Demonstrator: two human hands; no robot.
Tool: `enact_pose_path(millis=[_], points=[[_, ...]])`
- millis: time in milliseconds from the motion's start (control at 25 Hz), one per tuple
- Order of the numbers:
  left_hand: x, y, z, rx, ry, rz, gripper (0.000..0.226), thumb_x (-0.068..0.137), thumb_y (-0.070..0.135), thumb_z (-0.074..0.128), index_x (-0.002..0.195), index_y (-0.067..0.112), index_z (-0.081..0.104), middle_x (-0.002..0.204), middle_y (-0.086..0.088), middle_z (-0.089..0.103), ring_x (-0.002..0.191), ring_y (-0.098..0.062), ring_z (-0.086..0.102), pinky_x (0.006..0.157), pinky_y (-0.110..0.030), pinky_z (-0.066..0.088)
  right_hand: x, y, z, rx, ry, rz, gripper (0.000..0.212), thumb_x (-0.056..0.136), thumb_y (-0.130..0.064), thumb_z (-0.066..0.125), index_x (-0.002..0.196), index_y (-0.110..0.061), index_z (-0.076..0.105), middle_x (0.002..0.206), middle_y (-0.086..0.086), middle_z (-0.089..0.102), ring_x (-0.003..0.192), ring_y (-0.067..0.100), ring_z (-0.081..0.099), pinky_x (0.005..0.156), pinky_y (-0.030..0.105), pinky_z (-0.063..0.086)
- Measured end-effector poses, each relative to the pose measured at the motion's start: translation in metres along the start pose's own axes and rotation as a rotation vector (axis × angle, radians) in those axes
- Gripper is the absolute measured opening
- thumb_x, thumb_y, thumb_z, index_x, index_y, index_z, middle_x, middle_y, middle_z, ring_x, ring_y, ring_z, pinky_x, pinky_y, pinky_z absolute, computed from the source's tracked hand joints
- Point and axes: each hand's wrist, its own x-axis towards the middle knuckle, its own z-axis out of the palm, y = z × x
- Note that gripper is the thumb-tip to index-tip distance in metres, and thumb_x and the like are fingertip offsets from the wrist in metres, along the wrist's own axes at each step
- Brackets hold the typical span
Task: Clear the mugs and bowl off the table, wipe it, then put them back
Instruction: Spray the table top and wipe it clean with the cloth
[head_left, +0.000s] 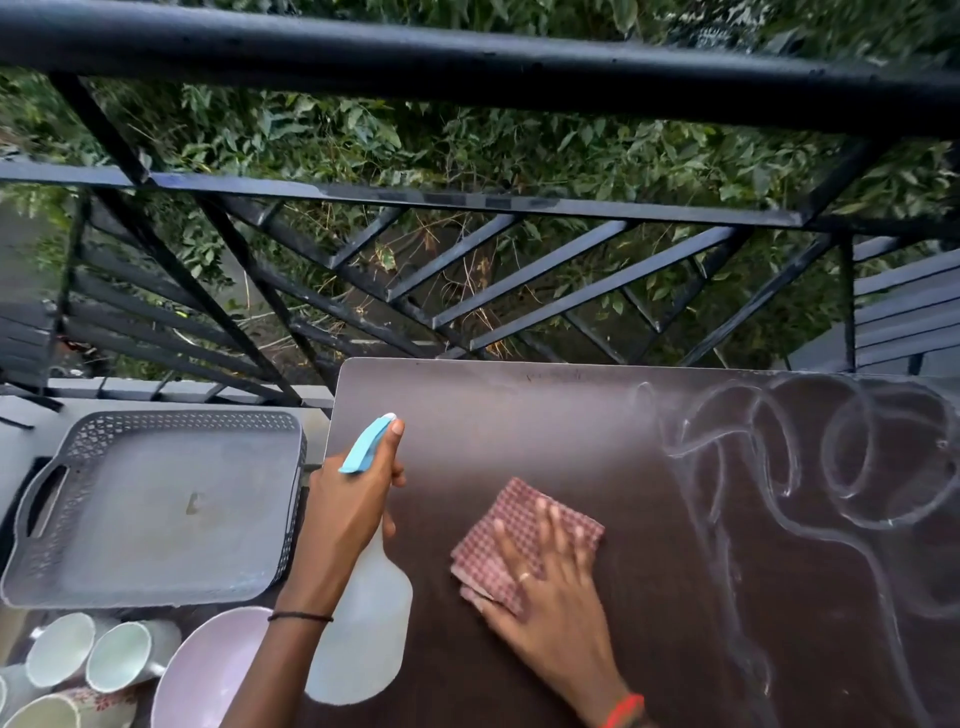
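Note:
The dark brown table (519, 415) fills the right half of the view, with pale wet swirl marks (810, 467) across its right side. My left hand (353, 499) grips a translucent spray bottle (363, 634) with a blue nozzle (368, 447), held over the table's left edge. My right hand (545, 571) lies flat on a folded red-checked cloth (514, 530) in the table's middle. Off the table at the lower left stand several white mugs (119, 657) and a pink bowl (208, 675).
A grey plastic tray (156, 509) with handles sits left of the table, above the mugs. A black metal railing (467, 67) runs along the far side, with green foliage beyond it.

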Motion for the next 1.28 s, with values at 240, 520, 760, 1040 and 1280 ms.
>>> enact_pose_path(millis=[240,520,760,1040,1280], points=[[0.004,-0.006,-0.006,0.01,-0.004,0.011,0.055,0.09,0.058,0.055,0.059,0.012,0.059,0.073,-0.006,0.072,0.042,-0.029,0.059,0.061,-0.042,0.057,0.084,0.081,-0.028,-0.092,-0.005,0.299,0.084,0.081,-0.081,0.014,0.151,-0.035,0.014,0.157,0.023,0.007,0.146,0.035,0.002,0.118,0.052,0.003],[0.003,-0.014,-0.011,-0.001,0.012,-0.011,0.055,0.089,0.057,0.057,0.06,0.011,0.06,0.074,-0.007,0.072,0.041,-0.028,0.058,0.061,-0.042,0.057,0.179,-0.002,-0.019,-0.016,-0.128,0.087,0.078,0.084,-0.081,0.02,0.148,-0.044,-0.006,0.156,0.016,-0.018,0.142,0.028,-0.024,0.115,0.047,-0.016],[0.006,-0.014,-0.008,-0.029,0.028,-0.004,0.06,0.087,0.057,0.061,0.045,0.014,0.059,0.062,-0.01,0.071,0.052,-0.037,0.066,0.066,-0.047,0.059,0.034,-0.04,0.002,0.019,-0.112,-0.235,0.074,0.088,-0.075,0.03,0.151,-0.04,0.011,0.159,0.015,0.001,0.147,0.028,-0.006,0.115,0.049,0.003],[-0.006,-0.015,-0.009,-0.04,-0.034,-0.005,0.057,0.09,0.057,0.058,0.055,0.012,0.059,0.069,-0.007,0.071,0.044,-0.034,0.06,0.058,-0.042,0.056,-0.021,0.071,-0.019,-0.086,-0.041,0.027,0.076,0.084,-0.077,0.032,0.149,-0.038,0.023,0.159,0.016,0.008,0.146,0.033,0.013,0.118,0.048,0.012],[-0.018,-0.03,-0.012,-0.037,-0.037,-0.009,0.06,0.088,0.056,0.06,0.046,0.015,0.057,0.06,-0.006,0.07,0.046,-0.039,0.062,0.058,-0.043,0.055,0.072,0.021,-0.015,-0.058,-0.063,0.167,0.076,0.083,-0.08,0.023,0.149,-0.044,0.01,0.159,0.017,-0.006,0.147,0.029,-0.011,0.116,0.043,-0.013]])
